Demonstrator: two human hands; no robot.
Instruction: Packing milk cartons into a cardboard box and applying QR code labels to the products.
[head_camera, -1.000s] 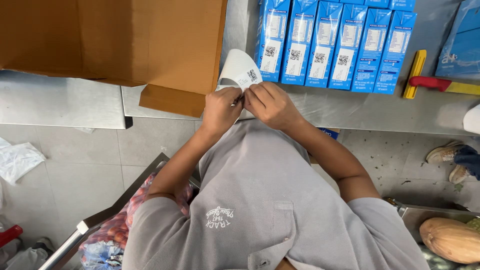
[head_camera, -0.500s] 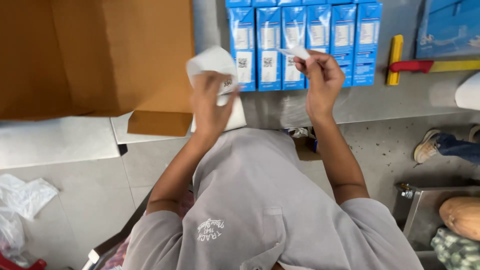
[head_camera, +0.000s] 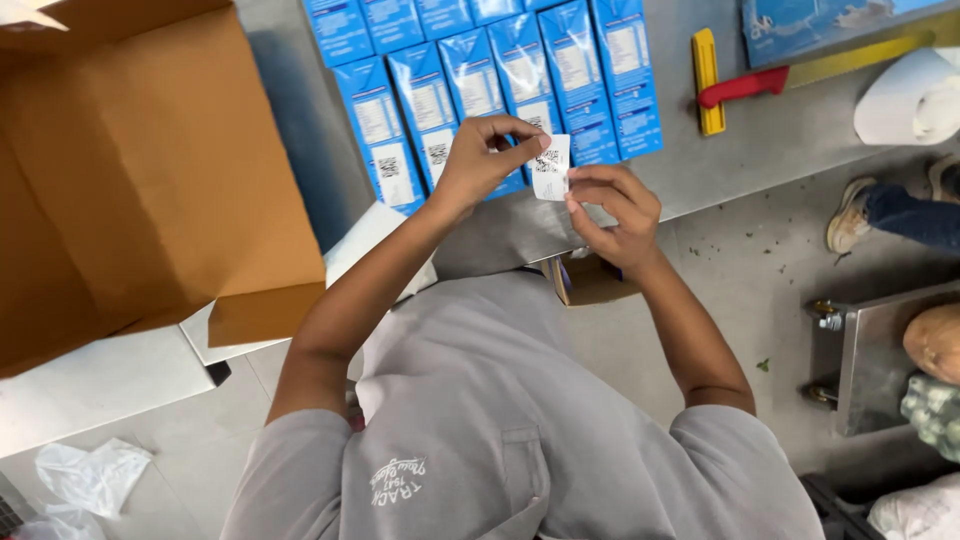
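A small white printed label (head_camera: 551, 167) is pinched between both hands above the grey steel table (head_camera: 760, 140). My left hand (head_camera: 484, 158) grips the label's upper left edge with fingers and thumb. My right hand (head_camera: 612, 208) holds its lower right edge. Just beyond the hands lies a row of several blue cartons (head_camera: 500, 75), flat and side by side. A white sheet (head_camera: 372, 235) rests on the table under my left forearm.
A large open brown cardboard box (head_camera: 140, 170) fills the left. A yellow and red tool (head_camera: 735, 82) and a white paper roll (head_camera: 908, 100) lie at the right. Another person's shoes (head_camera: 850, 215) stand on the floor. A steel cart (head_camera: 890, 355) holds produce. A small brown box (head_camera: 588, 280) sits below the table edge.
Both hands have come together on the small label. The white sheet that my left hand held up now lies on the table. The view has shifted a little.
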